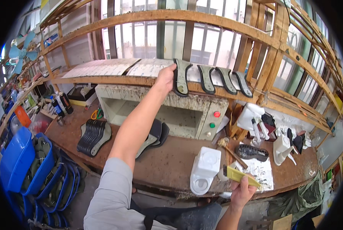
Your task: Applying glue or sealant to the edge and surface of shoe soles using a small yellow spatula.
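Note:
With my left arm stretched out to the shelf, my left hand is closed on the edge of a grey insole with a dark rim. The insole stands leaning at the shelf's front edge. To its right lean several similar pieces, including a grey insole and another insole. Low at the right, my right hand grips a flat yellow-handled brush, its dark bristles toward a white plastic container. A row of insoles lies on the bench; more dark soles are partly hidden behind my left forearm.
A stained open-fronted metal box with red and green buttons stands under the wooden shelf. Blue bins with dark pieces stand at the left. A black shoe sole and white paper lie on the bench.

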{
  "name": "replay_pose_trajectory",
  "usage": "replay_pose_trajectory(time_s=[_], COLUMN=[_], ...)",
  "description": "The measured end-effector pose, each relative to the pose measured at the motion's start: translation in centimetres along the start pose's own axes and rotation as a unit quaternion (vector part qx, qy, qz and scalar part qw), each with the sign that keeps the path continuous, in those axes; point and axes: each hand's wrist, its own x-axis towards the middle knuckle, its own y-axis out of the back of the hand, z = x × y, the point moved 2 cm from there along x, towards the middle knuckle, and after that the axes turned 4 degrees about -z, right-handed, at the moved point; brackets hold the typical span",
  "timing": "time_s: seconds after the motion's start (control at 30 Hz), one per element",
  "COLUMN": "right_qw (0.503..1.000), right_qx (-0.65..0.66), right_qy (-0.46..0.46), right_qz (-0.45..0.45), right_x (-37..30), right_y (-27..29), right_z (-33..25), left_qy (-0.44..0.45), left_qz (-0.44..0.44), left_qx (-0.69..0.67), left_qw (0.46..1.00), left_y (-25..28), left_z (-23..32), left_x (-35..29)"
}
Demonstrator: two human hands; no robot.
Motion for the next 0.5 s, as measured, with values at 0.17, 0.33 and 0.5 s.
replay_pose_trajectory(time_s=[0.17,0.33,0.5], right_qw=[0.998,0.997,0.997], right_qx=[-0.053,-0.076,-0.033], right_qy=[0.022,0.018,-0.062], right_qz=[0.017,0.003,-0.011], right_x=[0.5,0.4,-1.0], right_y=[1.4,1.9,2.1], right_z=[1.1,2.1,3.9], left_qy=[0.028,-0.016,-0.215], left_qz=[0.061,0.068,-0.036], left_qx=[0.034,0.144,0.405], left_qw=[0.997,0.987,0.888], left_y=[1.4,2.7,6.2], left_z=[-2.1,-0.4,2.6], left_x=[6.7,5.8,-6.8])
